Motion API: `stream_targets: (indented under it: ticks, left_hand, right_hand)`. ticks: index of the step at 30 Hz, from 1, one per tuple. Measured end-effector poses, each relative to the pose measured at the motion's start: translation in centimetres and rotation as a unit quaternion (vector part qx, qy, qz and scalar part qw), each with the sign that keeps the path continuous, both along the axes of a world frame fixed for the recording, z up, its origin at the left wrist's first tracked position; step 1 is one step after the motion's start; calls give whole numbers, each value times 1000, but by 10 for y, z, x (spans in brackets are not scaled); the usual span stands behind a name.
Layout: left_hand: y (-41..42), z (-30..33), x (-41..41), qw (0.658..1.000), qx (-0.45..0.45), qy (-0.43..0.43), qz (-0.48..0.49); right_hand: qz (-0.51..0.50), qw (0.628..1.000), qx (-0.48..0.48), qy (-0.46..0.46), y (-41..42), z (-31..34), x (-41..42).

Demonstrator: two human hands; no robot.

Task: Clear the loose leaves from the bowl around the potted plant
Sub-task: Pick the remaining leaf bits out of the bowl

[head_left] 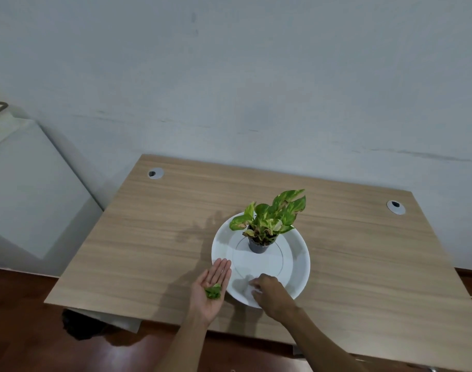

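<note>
A wide white bowl (296, 253) sits on the wooden desk, with a small dark pot (257, 246) of a green and yellow leafy plant (269, 216) standing in its middle. My left hand (212, 287) lies palm up just left of the bowl's near rim, fingers flat, with a small heap of green loose leaves (213, 291) resting on the palm. My right hand (272, 291) reaches palm down into the near part of the bowl, fingertips on the white bottom. Whatever is under those fingers is hidden. No other loose leaves show in the bowl.
The wooden desk (149, 237) stands against a pale wall, with two round cable holes (155, 173) (395, 206) near its back corners. A white cabinet (28, 189) stands to the left. Dark red floor lies below the desk's front edge.
</note>
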State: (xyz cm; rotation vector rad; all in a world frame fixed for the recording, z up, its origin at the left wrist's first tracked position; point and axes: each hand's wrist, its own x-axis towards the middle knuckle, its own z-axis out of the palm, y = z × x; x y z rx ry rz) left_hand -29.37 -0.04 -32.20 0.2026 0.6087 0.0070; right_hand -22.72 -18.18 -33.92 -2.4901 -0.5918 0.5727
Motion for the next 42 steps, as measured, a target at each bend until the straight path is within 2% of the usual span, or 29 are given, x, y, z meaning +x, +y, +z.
stream_targets:
  ticks: [11, 17, 23, 27, 32, 38, 42]
  left_hand:
    - [-6, -2, 12, 999, -37, 7, 10]
    - [-19, -12, 15, 999, -12, 35, -12]
    - [-22, -16, 22, 998, 3, 48, -29]
    - [-26, -25, 28, 998, -8, 37, -44]
    - [-37, -27, 27, 995, 35, 44, -79]
    - [-53, -24, 31, 992, 31, 90, -86]
    - [-63, -27, 37, 993, 13, 86, -81]
  right_hand:
    - [-29, 989, 117, 87, 4, 22, 21]
    - [-12, 986, 155, 59, 23, 44, 18]
    - [66, 990, 125, -1, 49, 60, 13]
    - [73, 992, 98, -20, 41, 58, 14]
    - [106, 992, 60, -33, 27, 51, 8]
    - [44, 989, 141, 15, 5, 53, 11]
    - [-41, 990, 134, -25, -17, 44, 18]
